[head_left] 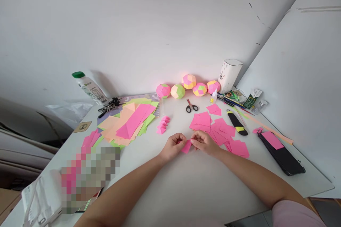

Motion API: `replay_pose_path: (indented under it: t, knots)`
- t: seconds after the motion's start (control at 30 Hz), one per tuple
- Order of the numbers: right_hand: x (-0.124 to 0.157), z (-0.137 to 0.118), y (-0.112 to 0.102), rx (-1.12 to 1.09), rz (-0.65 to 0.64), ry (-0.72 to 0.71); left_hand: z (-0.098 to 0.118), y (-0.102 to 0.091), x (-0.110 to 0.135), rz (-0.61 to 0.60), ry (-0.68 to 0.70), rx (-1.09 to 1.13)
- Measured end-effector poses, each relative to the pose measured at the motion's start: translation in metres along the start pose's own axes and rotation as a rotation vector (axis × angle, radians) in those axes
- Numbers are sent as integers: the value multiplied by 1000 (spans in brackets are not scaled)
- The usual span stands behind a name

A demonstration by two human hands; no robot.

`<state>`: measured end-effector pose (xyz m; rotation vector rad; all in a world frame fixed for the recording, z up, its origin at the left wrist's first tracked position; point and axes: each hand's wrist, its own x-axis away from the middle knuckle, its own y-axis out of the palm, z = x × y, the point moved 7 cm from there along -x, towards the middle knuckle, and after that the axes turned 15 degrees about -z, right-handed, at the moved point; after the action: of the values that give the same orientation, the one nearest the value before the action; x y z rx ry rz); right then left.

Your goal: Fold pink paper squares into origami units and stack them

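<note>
My left hand (pixel 173 145) and my right hand (pixel 204 142) meet over the white table (pixel 186 184), both pinched on one small pink paper piece (pixel 186 147) between them. Just beyond my left hand lies a little row of folded pink paper units (pixel 162 125). To the right of my right hand, loose pink paper squares (pixel 221 133) are spread out. Several folded paper balls (pixel 189 87) in pink, yellow and green line the wall at the back.
A stack of pink, orange and green paper sheets (pixel 130 122) lies at left, with keys (pixel 109 106) and a bottle (pixel 89 88) behind. Scissors (pixel 191 106), a glue bottle (pixel 213 96), a black-and-yellow cutter (pixel 237 122), a black case (pixel 282 152) and a white box (pixel 229 74) sit at right.
</note>
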<state>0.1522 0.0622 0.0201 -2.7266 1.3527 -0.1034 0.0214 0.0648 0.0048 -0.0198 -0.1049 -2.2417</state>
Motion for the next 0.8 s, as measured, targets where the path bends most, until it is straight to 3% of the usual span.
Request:
replay_pose_path:
  t: [0.13,0.37,0.6,0.8]
  knots:
    - [-2,-2,1,69,-21,-16,-1,-1,0,15,12,1]
    - [0,7,-6,-22,46,11,-8,-11,1,136,13,129]
    - [-2,12,-8,-70,47,-25,-9,-4,-2,68,11,184]
    - [-3,17,-11,-45,90,-18,-6,-6,-1,119,27,195]
